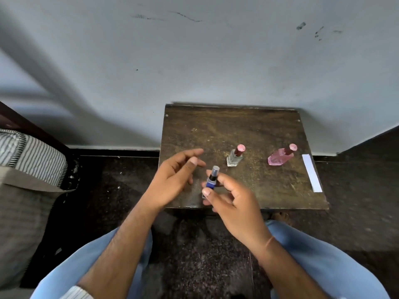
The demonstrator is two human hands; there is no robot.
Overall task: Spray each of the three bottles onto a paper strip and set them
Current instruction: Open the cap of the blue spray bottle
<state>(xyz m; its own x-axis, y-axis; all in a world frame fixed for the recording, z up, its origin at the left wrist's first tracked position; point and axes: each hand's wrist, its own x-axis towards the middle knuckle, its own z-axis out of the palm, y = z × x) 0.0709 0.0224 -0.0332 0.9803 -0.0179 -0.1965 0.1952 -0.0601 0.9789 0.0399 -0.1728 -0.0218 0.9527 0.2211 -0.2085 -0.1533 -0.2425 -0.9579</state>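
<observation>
My right hand (234, 203) grips a small blue spray bottle (211, 181) with a clear cap, held upright over the front edge of the dark wooden table (248, 130). My left hand (172, 178) hovers just left of it, fingers apart and holding nothing. A clear glass bottle (235, 157) with a pink cap stands in the middle of the table. To its right stands a pink bottle (280, 156) with a pink cap. A white paper strip (312, 172) lies flat along the table's right edge.
The table stands against a pale wall (194, 61). A bed with striped bedding (32, 156) lies to the left. Dark speckled floor (194, 255) spreads below, with my knees in light blue trousers (323, 255) at the bottom.
</observation>
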